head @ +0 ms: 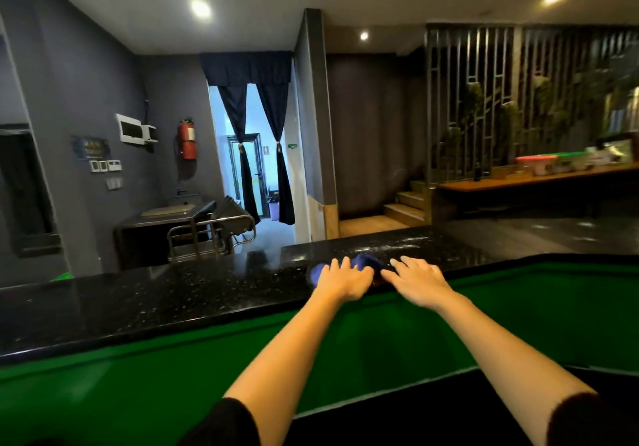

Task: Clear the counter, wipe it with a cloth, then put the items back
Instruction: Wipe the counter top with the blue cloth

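Black counter (173, 293), blue cloth (363, 261) under both flat hands (344, 281)

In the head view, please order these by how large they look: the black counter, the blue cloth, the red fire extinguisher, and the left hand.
1. Black counter, by far the largest.
2. Left hand and blue cloth: similar; the hands cover part of the cloth, so I cannot rank them.
3. Red fire extinguisher, smallest, though it is much farther from the camera.

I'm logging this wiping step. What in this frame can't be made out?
- Blue cloth: head view, mostly covered by left hand and right hand.
- Items to put back: tubs on the far shelf too blurred to identify.
- Wall sign: too small to read.
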Demonstrator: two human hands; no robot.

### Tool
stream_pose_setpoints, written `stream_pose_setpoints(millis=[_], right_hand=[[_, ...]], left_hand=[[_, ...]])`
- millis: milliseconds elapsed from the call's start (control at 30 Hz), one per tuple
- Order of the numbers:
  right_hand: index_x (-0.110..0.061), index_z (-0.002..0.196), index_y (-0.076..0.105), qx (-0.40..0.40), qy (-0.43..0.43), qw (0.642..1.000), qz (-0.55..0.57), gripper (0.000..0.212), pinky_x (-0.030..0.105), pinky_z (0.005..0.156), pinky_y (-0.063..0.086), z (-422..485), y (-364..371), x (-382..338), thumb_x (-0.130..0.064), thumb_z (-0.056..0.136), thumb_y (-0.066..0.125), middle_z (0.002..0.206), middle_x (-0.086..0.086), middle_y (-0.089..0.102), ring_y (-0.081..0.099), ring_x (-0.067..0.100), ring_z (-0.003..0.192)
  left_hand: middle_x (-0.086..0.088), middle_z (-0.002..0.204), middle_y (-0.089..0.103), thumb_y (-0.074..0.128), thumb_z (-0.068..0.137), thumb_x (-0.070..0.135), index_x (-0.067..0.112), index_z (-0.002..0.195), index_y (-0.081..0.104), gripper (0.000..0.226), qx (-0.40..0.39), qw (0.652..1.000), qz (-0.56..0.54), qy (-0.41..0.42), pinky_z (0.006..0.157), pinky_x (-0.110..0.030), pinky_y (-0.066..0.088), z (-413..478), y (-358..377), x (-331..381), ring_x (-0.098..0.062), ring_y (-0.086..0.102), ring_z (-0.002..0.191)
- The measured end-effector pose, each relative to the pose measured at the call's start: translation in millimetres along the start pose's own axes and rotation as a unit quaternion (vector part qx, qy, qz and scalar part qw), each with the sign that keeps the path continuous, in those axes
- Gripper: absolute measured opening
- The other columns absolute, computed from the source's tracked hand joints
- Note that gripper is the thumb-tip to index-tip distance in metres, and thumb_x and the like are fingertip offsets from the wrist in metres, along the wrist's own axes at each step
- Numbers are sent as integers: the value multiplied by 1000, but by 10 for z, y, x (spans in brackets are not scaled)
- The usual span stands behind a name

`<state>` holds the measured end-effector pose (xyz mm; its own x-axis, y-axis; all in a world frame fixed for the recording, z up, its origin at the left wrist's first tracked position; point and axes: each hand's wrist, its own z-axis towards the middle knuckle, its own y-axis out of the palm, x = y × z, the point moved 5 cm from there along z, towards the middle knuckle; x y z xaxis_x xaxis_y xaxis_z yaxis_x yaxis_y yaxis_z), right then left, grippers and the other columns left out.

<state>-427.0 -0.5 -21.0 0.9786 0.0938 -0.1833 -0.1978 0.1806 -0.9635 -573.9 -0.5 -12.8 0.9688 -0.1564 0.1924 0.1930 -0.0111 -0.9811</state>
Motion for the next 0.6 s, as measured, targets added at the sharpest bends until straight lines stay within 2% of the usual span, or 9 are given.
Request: stream_pose_setpoints(millis=[67,133,233,300,367,400,500,600], right_hand=[[-32,147,32,-11,-15,1000,0,52,42,111,23,22,-46,103,-51,99,27,156,-5,27,26,26,141],[-38,142,38,-9,-25,1000,7,45,43,107,26,43,-73,195,-50,99,28,151,-8,34,30,27,136],[-40,132,44,14,-26,1000,0,41,43,104,29,87,-97,221,-53,98,27,142,-5,41,34,27,130],[-37,129,45,43,-47,997,-43,53,43,99,32,58,-91,171,-56,93,11,137,-2,42,36,27,125],[-33,131,44,67,-88,992,-68,76,42,96,32,15,-57,95,-56,80,-7,136,1,41,37,28,123],[-31,132,44,72,-101,990,-65,74,42,97,31,39,-42,94,-55,82,-5,137,2,41,37,29,124],[-28,132,45,41,-129,990,-37,46,46,98,32,138,7,109,-46,98,20,136,6,43,39,28,125],[-24,131,46,15,-180,983,-38,46,47,99,33,237,89,115,-46,98,22,135,9,44,39,30,124]], left_hand=[[-15,152,25,18,97,35,11,138,37,51,16,1000,-4,-10,112,-48,18,-89,-78,-301,-35,24,138],[-17,149,30,19,97,37,9,137,37,53,39,998,8,-55,110,-48,22,-199,-177,-757,-36,28,135],[-18,151,27,18,96,38,10,141,34,55,59,985,52,-151,112,-48,20,-366,-274,-1405,-37,25,137],[-15,156,19,19,96,40,11,147,26,60,68,972,35,-222,116,-46,14,-479,-284,-1550,-36,17,143],[-16,157,15,20,95,44,14,149,23,62,78,959,26,-270,118,-46,10,-502,-270,-1463,-36,12,144],[-17,157,15,21,94,45,15,149,22,63,84,953,29,-290,118,-46,9,-474,-261,-1363,-38,12,144],[-20,155,19,22,93,48,18,149,23,63,103,944,33,-312,117,-47,11,-344,-197,-935,-40,17,141],[-22,156,14,21,94,48,17,150,21,64,104,944,30,-312,118,-49,8,-101,-94,-420,-42,13,142]])
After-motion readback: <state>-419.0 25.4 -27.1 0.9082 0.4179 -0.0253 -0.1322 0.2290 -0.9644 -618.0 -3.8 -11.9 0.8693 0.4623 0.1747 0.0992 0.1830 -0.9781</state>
